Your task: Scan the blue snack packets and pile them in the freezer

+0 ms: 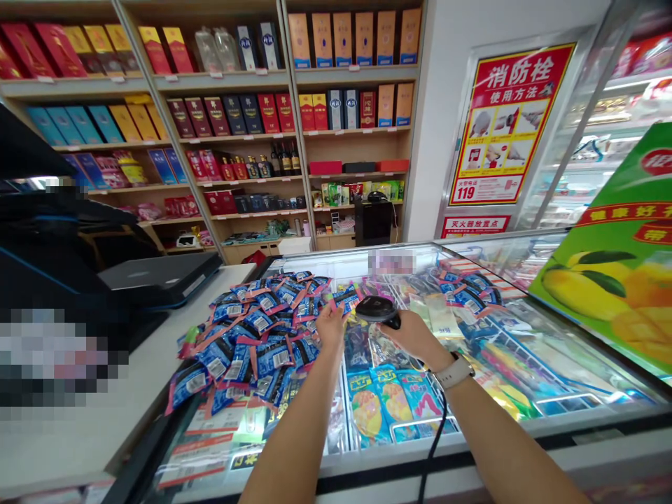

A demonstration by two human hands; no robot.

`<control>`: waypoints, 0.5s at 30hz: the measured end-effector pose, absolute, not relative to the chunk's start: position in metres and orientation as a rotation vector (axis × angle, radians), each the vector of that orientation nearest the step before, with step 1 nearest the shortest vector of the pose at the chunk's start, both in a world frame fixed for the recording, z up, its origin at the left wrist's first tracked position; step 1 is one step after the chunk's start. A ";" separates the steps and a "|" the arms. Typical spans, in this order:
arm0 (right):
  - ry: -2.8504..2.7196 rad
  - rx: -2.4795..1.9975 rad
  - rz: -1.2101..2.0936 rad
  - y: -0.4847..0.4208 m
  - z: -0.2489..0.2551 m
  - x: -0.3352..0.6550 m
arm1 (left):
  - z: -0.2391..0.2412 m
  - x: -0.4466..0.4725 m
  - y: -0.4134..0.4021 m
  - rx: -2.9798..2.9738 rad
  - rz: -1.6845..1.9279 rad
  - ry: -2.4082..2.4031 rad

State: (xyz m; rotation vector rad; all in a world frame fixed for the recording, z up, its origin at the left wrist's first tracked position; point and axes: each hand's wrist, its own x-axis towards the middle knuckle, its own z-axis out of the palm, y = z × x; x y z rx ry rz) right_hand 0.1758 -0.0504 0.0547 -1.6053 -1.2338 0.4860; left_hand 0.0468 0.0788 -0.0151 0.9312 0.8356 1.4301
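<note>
Above the freezer (pixel 378 474), both arms (pixel 302 413) reach forward, the left hand (pixel 330 326) pinched, the right hand (pixel 420 339) curled in a grip.

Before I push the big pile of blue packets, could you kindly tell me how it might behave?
The pile would probably spread rather than move as one, since its packets overlap loosely. Upper ones may slip off, being heaped at odd angles. Each is likely light: the left hand seems to pinch one packet by its edge.

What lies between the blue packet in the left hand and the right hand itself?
In the head view, the black scanner: the right hand grips it, its wide end near the blue packet.
</note>
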 end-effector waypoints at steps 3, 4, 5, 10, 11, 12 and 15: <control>-1.207 -1.587 0.549 -0.049 0.052 0.176 | -0.016 0.045 0.080 0.948 1.426 0.834; -1.175 -1.565 0.593 -0.048 0.051 0.175 | -0.016 0.044 0.080 0.952 1.428 0.834; -1.126 -1.529 0.648 -0.047 0.050 0.175 | -0.016 0.043 0.080 0.966 1.425 0.838; -0.617 -1.098 0.872 -0.040 0.042 0.187 | -0.017 0.060 0.083 1.105 1.339 0.855; -0.501 -0.985 0.874 -0.040 0.041 0.194 | -0.019 0.072 0.082 1.120 1.295 0.841; -0.392 -0.885 0.874 -0.041 0.039 0.202 | -0.020 0.087 0.081 1.139 1.232 0.802; -0.167 -0.691 0.841 -0.047 0.032 0.235 | -0.026 0.144 0.071 1.228 0.995 0.657</control>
